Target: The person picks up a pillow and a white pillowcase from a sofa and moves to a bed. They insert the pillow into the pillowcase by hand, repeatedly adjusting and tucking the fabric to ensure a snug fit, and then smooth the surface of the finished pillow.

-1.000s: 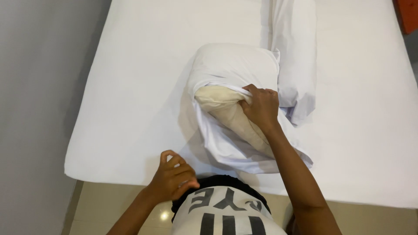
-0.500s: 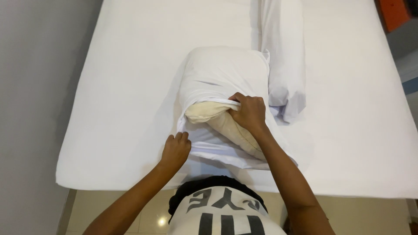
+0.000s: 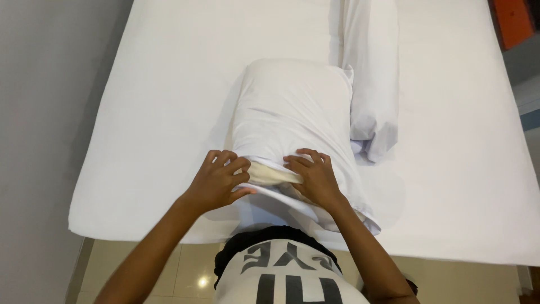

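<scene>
Here, hands: both are clamped on the open hem of the white pillowcase (image 3: 292,112), set close together with only a short gap between them.
Left hand (image 3: 216,180): fingers curled over the hem's left part.
Right hand (image 3: 316,179): fingers pinching the hem's right part.
Pillow (image 3: 273,173): cream end showing between the hands, the rest inside the case.
Place: it lies mid-bed on the white sheet (image 3: 169,84).
Beside: a second white pillow (image 3: 371,73) touching its right side.
</scene>
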